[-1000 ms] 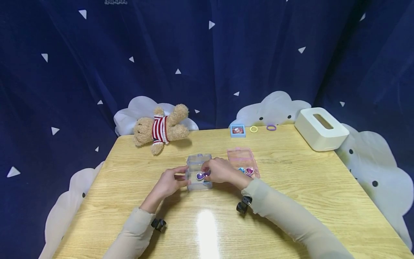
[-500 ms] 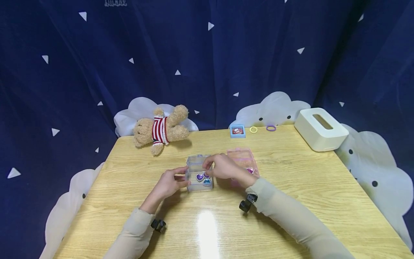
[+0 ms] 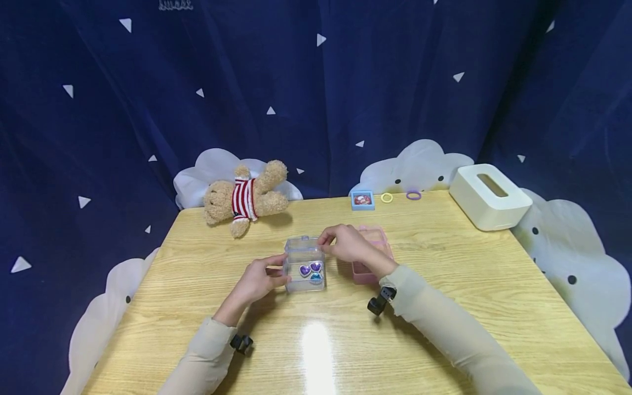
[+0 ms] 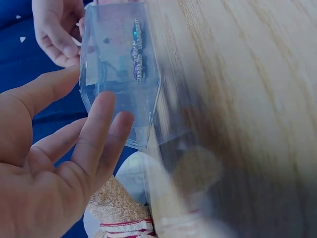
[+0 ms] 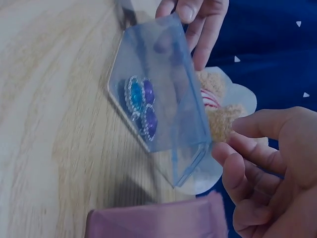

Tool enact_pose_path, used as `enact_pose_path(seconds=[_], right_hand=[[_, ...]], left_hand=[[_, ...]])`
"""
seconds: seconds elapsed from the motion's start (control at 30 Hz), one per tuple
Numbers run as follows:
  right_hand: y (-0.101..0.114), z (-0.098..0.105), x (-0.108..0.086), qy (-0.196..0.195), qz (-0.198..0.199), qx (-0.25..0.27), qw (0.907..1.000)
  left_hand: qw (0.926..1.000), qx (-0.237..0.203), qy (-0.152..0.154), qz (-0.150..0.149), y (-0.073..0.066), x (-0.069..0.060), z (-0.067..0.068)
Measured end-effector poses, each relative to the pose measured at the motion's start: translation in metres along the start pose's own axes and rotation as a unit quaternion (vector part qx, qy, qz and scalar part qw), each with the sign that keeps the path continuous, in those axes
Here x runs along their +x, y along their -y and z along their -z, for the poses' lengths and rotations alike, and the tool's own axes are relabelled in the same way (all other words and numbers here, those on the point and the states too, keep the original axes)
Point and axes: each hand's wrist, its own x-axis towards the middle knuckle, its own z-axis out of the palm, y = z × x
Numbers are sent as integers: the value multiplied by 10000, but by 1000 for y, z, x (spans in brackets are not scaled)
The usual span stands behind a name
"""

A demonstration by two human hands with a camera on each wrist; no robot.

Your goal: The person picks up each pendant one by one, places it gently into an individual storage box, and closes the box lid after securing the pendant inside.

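Note:
A clear bluish plastic box (image 3: 303, 285) stands on the table with its lid (image 3: 303, 242) raised at the back. Inside lie two purple heart-shaped gems (image 3: 305, 270) and a blue gem (image 3: 316, 277), all with beaded silvery edges. My left hand (image 3: 259, 278) rests against the box's left side, its fingers fairly straight and spread in the left wrist view. My right hand (image 3: 345, 244) is at the box's back right, by the lid's edge. Loosely bent, its fingers (image 5: 247, 124) have nothing between them; whether they touch the lid I cannot tell.
A pink translucent box (image 3: 365, 274) stands right of the blue one, partly hidden by my right forearm. Along the back lie a teddy bear (image 3: 244, 197), a small blue framed item (image 3: 362, 201), a yellow ring (image 3: 387, 197), a purple ring (image 3: 413, 195) and a white tissue box (image 3: 490, 196).
My right hand has let go of a purple gem inside the blue box and moved back and right to the lid's edge. The blue gem came into sight. My left hand has stayed.

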Motion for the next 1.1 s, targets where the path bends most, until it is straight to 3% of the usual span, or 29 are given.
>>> enact_pose_path(seconds=[0.6,0.9,1.1], right_hand=[[-3,-4,8,200,-350,-19,9992],[-3,-6,10,353,-545,373,9972],[-2,-2,7,220,-686,735,9947]], left_hand=[[10000,45,10,10,1,0,0],[9999,66,37,90,0,0,0],[9999,94,25,72,-1,0,1]])
